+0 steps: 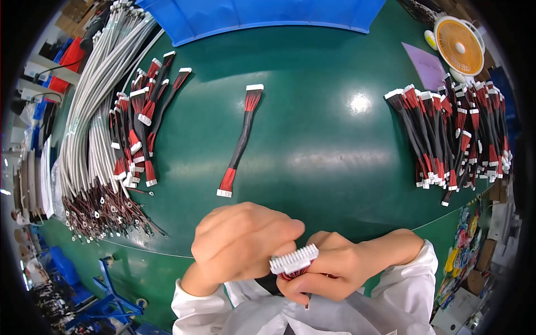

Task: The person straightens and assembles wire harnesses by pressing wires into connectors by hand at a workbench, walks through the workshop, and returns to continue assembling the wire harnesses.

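Observation:
In the head view my right hand [329, 267] is closed around a wire harness close to my body. Its white multi-pin connector [294, 260] sticks out between my hands, with red and dark wires just below it. My left hand [243, 241] is curled beside the connector, fingers bent inward; what they grip, if anything, is hidden. A single harness [242, 137] lies ahead on the green table [312, 134], black-sleeved in the middle, with red wires and a white connector at each end.
A pile of similar harnesses [142, 114] lies at left, beside long grey cables [89, 123] with ring terminals. At right is a larger group of harnesses [427, 134]. A blue bin [262, 15] stands at the far edge, with an orange-and-white fan [459, 46] at upper right.

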The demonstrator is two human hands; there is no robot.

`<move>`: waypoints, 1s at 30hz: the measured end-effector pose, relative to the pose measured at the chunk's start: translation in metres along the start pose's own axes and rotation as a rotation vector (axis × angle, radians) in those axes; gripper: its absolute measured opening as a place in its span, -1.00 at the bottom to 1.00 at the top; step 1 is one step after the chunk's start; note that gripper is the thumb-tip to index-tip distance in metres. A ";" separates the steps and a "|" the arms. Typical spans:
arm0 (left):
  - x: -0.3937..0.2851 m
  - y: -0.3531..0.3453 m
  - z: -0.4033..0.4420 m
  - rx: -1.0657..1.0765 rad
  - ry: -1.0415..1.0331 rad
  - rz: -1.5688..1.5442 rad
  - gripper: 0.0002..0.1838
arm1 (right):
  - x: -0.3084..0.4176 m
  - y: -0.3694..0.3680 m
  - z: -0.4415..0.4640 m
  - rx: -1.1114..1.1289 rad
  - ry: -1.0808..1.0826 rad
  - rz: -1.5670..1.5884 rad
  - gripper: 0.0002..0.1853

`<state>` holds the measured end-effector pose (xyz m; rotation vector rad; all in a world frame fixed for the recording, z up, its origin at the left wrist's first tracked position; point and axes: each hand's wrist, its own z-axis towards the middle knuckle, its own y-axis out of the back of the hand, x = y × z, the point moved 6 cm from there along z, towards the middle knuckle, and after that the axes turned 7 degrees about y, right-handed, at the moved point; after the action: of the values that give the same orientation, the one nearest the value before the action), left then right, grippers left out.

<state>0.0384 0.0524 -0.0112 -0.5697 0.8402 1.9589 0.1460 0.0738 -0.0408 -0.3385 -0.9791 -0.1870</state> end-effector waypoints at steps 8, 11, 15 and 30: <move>-0.010 0.004 -0.001 -0.112 -0.022 0.149 -0.69 | 0.007 0.003 0.003 0.017 -0.408 0.374 -0.66; -0.005 0.011 -0.017 -0.151 -0.062 0.192 -0.62 | 0.006 -0.009 -0.001 0.072 -0.468 0.424 -0.66; -0.010 0.013 -0.032 -0.231 -0.014 0.091 -0.58 | 0.010 -0.025 0.003 0.088 -0.378 0.318 -0.70; -0.026 0.023 -0.050 -0.327 0.043 -0.132 -0.63 | 0.010 -0.047 0.001 0.155 0.022 -0.150 -0.79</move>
<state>0.0344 -0.0081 -0.0194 -0.8396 0.4946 1.9791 0.1363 0.0305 -0.0231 -0.1210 -0.9908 -0.2489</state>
